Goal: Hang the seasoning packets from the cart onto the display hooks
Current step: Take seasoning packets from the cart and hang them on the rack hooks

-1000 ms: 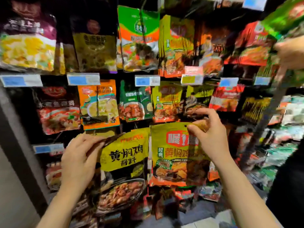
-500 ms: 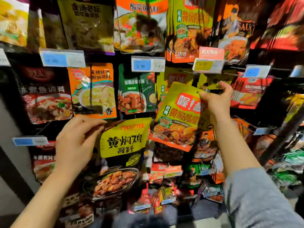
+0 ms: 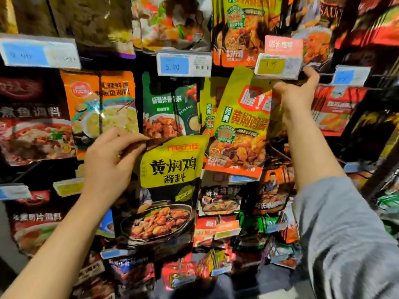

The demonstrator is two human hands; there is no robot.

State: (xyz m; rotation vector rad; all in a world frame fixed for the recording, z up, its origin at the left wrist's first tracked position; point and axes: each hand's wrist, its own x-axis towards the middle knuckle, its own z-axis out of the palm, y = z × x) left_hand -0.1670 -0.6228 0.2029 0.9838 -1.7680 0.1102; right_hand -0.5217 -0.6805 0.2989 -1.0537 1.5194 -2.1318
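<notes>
Packet at the hook: the yellow-and-orange packet (image 3: 241, 126) is held in the upper centre-right of the frame, its top edge raised just under the yellow price tag (image 3: 278, 65) that fronts a display hook; the hook wire itself is hidden behind tag and packet.

Long axis: the packet's length is seen running top to bottom, tilted so the upper end leans toward the right of the frame.

Right hand: the right hand (image 3: 296, 98) is pinched on the packet's upper right corner, 1 finger stretched up to touch the tag's lower edge.

Nearer hand: the right hand is judged nearer the hook; it lies just below and beside the tag, while the other hand is well apart, lower and to the left.

Left hand: the left hand (image 3: 110, 162) is closed by thumb and fingers on the top left corner of the black-and-yellow packet (image 3: 166, 190), which hangs upright at centre frame.

Hang hole: it cannot be told whether the hole has met the hook tip.

Coming move: a short upward and inward push is judged to be needed, with the tilt squared first.

Cart: not in view.
</notes>
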